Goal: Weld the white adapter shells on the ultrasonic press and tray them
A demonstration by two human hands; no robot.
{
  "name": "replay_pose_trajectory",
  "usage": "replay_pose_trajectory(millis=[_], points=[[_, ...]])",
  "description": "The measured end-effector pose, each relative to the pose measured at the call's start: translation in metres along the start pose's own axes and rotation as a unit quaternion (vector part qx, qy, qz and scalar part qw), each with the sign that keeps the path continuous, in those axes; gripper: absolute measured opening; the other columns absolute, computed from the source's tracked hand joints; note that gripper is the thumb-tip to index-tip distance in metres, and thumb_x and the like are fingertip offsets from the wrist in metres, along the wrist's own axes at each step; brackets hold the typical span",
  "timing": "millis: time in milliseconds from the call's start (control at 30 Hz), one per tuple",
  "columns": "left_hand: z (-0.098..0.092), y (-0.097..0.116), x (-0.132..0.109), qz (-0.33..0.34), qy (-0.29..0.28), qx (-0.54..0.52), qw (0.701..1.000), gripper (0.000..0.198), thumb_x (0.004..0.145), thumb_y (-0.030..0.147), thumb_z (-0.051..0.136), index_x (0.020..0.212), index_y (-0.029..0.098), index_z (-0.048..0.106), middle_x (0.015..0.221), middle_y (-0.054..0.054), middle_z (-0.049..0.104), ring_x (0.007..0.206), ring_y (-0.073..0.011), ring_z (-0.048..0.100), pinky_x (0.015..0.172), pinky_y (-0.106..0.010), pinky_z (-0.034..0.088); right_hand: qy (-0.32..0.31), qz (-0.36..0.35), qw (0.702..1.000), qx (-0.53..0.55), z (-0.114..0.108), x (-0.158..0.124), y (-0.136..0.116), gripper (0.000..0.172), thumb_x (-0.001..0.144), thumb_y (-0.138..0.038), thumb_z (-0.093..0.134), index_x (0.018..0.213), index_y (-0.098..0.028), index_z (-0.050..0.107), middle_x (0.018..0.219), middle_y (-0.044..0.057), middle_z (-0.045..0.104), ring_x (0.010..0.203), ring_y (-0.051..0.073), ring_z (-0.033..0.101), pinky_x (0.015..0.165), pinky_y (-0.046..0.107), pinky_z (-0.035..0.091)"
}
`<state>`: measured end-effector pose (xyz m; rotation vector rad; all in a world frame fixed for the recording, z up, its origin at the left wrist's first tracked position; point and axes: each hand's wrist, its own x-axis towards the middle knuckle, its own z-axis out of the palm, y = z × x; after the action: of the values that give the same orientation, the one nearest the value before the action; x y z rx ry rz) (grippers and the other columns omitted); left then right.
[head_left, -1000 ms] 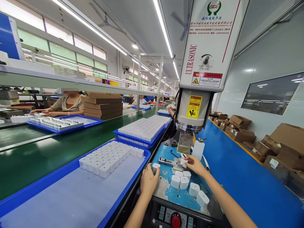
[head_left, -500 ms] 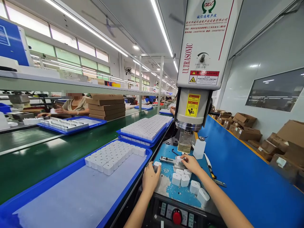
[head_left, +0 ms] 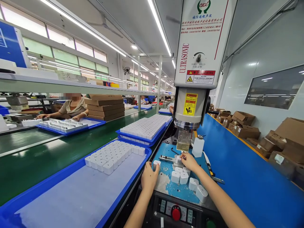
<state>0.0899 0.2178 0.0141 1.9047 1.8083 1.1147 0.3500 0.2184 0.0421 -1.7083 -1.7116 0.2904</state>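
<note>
My left hand [head_left: 149, 177] is closed on a small white plastic housing [head_left: 156, 163] at the left edge of the blue machine plate [head_left: 163, 148]. With its fingertips, my right hand [head_left: 190, 162] grips another white housing seated in the metal fixture [head_left: 174, 161], partly hidden by those fingers. Above the fixture hangs the horn [head_left: 184, 141] of the ultrasonic welding machine [head_left: 197, 47], apart from the housing. Several loose white housings [head_left: 183, 178] lie on the plate in front of the fixture and below my right wrist.
A blue tray [head_left: 71, 167] with rows of white housings lies to the left; fuller stacked trays [head_left: 148, 144] stand behind it. A white bottle [head_left: 198, 147] and a knife [head_left: 211, 171] are at right. In front is a red button [head_left: 176, 212]. A co-worker [head_left: 73, 107] sits across the green conveyor.
The view has shifted slightly. My hands keep nearly the same places on the two housings. Across the conveyor, the co-worker's hand has come down to the tray there.
</note>
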Motion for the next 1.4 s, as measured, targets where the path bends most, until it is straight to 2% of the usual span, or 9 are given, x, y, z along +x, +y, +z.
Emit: replay_pose_trajectory(millis=[167, 333, 433, 533, 633, 767, 967, 1133, 1400], points=[[-0.007, -0.012, -0.018, 0.039, 0.002, -0.01, 0.999, 0.026, 0.092, 0.045, 0.037, 0.091, 0.021, 0.047, 0.085, -0.008, 0.066, 0.076, -0.0232, 0.067, 0.06, -0.028, 0.042, 0.066, 0.0, 0.998, 0.02, -0.018, -0.01, -0.01, 0.019, 0.083, -0.03, 0.047, 0.082, -0.02, 0.063, 0.089, 0.007, 0.061, 0.069, 0.018, 0.058, 0.063, 0.029, 0.046], [-0.005, -0.04, -0.036, 0.144, 0.002, -0.057, 0.988, 0.026, 0.092, 0.043, 0.035, 0.082, 0.023, 0.049, 0.083, -0.005, 0.066, 0.081, -0.0217, 0.066, 0.068, -0.029, 0.046, 0.139, -0.049, 0.989, 0.021, -0.04, -0.081, -0.027, 0.021, 0.089, -0.033, 0.042, 0.08, -0.022, 0.059, 0.09, 0.007, 0.062, 0.087, 0.023, 0.058, 0.077, 0.035, 0.047], [-0.002, -0.049, -0.04, 0.182, 0.006, -0.062, 0.981, 0.026, 0.091, 0.041, 0.034, 0.08, 0.024, 0.05, 0.088, -0.007, 0.067, 0.089, -0.0228, 0.066, 0.075, -0.03, 0.047, 0.201, -0.214, 0.954, -0.058, -0.027, -0.147, -0.03, 0.012, 0.084, -0.022, 0.05, 0.088, -0.025, 0.061, 0.09, 0.007, 0.063, 0.086, 0.023, 0.06, 0.076, 0.038, 0.048], [-0.002, -0.051, -0.04, 0.197, 0.002, -0.067, 0.978, 0.028, 0.09, 0.038, 0.032, 0.081, 0.023, 0.053, 0.088, -0.008, 0.067, 0.092, -0.0232, 0.065, 0.077, -0.03, 0.048, 0.177, -0.368, 0.896, -0.177, -0.002, -0.198, -0.022, 0.023, 0.076, -0.016, 0.056, 0.094, -0.028, 0.064, 0.086, 0.005, 0.067, 0.078, 0.022, 0.063, 0.07, 0.036, 0.051], [-0.001, -0.05, -0.04, 0.202, 0.007, -0.062, 0.978, 0.03, 0.09, 0.035, 0.03, 0.083, 0.023, 0.056, 0.091, -0.009, 0.068, 0.093, -0.0234, 0.065, 0.08, -0.031, 0.048, 0.122, -0.423, 0.861, -0.253, 0.016, -0.218, -0.015, 0.026, 0.074, -0.016, 0.055, 0.097, -0.025, 0.065, 0.084, 0.005, 0.07, 0.075, 0.021, 0.064, 0.071, 0.034, 0.052], [0.001, -0.049, -0.04, 0.189, 0.007, -0.051, 0.981, 0.032, 0.09, 0.033, 0.028, 0.079, 0.023, 0.057, 0.095, -0.009, 0.069, 0.095, -0.0228, 0.064, 0.081, -0.031, 0.048, 0.13, -0.368, 0.89, -0.237, 0.012, -0.213, -0.017, 0.027, 0.075, -0.017, 0.054, 0.099, -0.024, 0.064, 0.083, 0.005, 0.068, 0.072, 0.02, 0.062, 0.069, 0.035, 0.05], [0.001, -0.048, -0.039, 0.19, 0.014, -0.049, 0.98, 0.03, 0.091, 0.034, 0.032, 0.091, 0.022, 0.059, 0.097, -0.008, 0.069, 0.095, -0.0217, 0.065, 0.083, -0.03, 0.047, 0.286, -0.188, 0.916, -0.209, -0.013, -0.194, -0.013, 0.021, 0.078, -0.019, 0.058, 0.098, -0.023, 0.061, 0.099, 0.01, 0.062, 0.088, 0.026, 0.06, 0.076, 0.041, 0.047], [-0.004, -0.037, -0.04, 0.169, 0.018, -0.016, 0.985, 0.025, 0.09, 0.036, 0.038, 0.081, 0.022, 0.057, 0.093, -0.005, 0.069, 0.088, -0.0201, 0.065, 0.073, -0.027, 0.047, 0.21, -0.085, 0.967, -0.118, -0.017, -0.19, 0.003, 0.006, 0.085, -0.027, 0.052, 0.084, -0.023, 0.056, 0.098, 0.009, 0.058, 0.084, 0.022, 0.061, 0.069, 0.032, 0.051], [-0.004, 0.04, -0.027, 0.204, -0.067, 0.031, 0.976, 0.024, 0.09, 0.03, 0.038, 0.088, 0.021, 0.061, 0.089, -0.004, 0.068, 0.084, -0.019, 0.063, 0.075, -0.027, 0.045, 0.233, -0.054, 0.971, 0.014, -0.003, -0.196, 0.014, 0.008, 0.087, -0.027, 0.052, 0.084, -0.023, 0.058, 0.103, 0.01, 0.063, 0.096, 0.024, 0.064, 0.077, 0.033, 0.054]])
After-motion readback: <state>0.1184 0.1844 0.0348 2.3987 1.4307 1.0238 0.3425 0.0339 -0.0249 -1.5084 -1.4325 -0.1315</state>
